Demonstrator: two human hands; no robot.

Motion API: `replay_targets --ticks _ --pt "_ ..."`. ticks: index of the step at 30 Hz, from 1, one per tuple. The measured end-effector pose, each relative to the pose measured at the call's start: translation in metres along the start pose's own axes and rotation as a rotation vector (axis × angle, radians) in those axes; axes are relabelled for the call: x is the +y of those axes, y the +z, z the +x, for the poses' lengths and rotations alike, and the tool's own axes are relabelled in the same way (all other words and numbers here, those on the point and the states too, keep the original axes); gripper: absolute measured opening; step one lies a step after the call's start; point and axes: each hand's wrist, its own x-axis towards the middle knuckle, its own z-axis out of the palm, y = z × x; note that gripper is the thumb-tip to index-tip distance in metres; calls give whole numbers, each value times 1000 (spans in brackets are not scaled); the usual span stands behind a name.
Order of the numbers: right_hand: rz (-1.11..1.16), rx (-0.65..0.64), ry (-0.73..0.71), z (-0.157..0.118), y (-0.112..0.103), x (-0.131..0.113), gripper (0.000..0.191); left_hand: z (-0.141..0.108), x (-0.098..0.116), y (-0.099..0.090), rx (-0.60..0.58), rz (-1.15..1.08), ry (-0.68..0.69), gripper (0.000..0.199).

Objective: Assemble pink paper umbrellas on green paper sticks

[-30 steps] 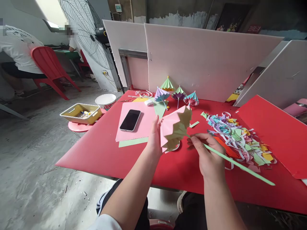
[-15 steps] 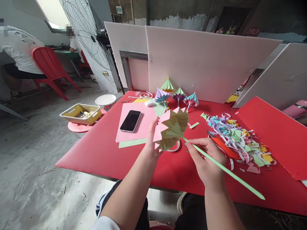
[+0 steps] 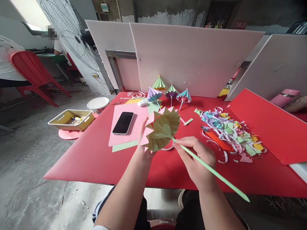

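Note:
A pleated paper umbrella (image 3: 163, 129), yellow-green inside with pink zigzag edges, is held over the red table with its inner side facing me. My left hand (image 3: 143, 148) cups the canopy from the left; its thumb shows at the rim and the other fingers are hidden behind the paper. Thumb and fingers of my right hand (image 3: 198, 156) pinch the light green paper stick (image 3: 216, 174) close to the canopy's centre. The stick's far end slants down to the right. Partly behind the canopy, a roll of tape (image 3: 170, 147) lies on the table.
Small finished paper umbrellas (image 3: 171, 92) stand at the back by a foam board (image 3: 192, 57). A phone (image 3: 123, 123) rests on pink paper (image 3: 112, 140) at left. Paper scraps (image 3: 240, 134) and an orange utility knife (image 3: 219, 141) lie at right. A yellow basket (image 3: 72, 119) sits on a stool.
The view has turned slightly right, so the surroundings sit further left. Both hands keep their hold on the umbrella, with little change in its pose.

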Motion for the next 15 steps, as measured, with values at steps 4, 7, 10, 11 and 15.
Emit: replay_targets --ticks 4,7,10,11,15 --pt "-24 54 -7 -2 3 0 13 0 2 3 -87 -35 35 6" --pt "-85 141 -28 -5 9 3 13 -1 3 8 -174 -45 -9 7" --pt "-95 161 -7 -7 13 4 11 -2 3 9 -215 -61 -79 12" --pt "-85 152 4 -7 13 4 11 -2 3 9 -221 -73 -100 12" --pt "-4 95 105 -6 14 5 7 -3 4 9 -229 -131 -147 16"
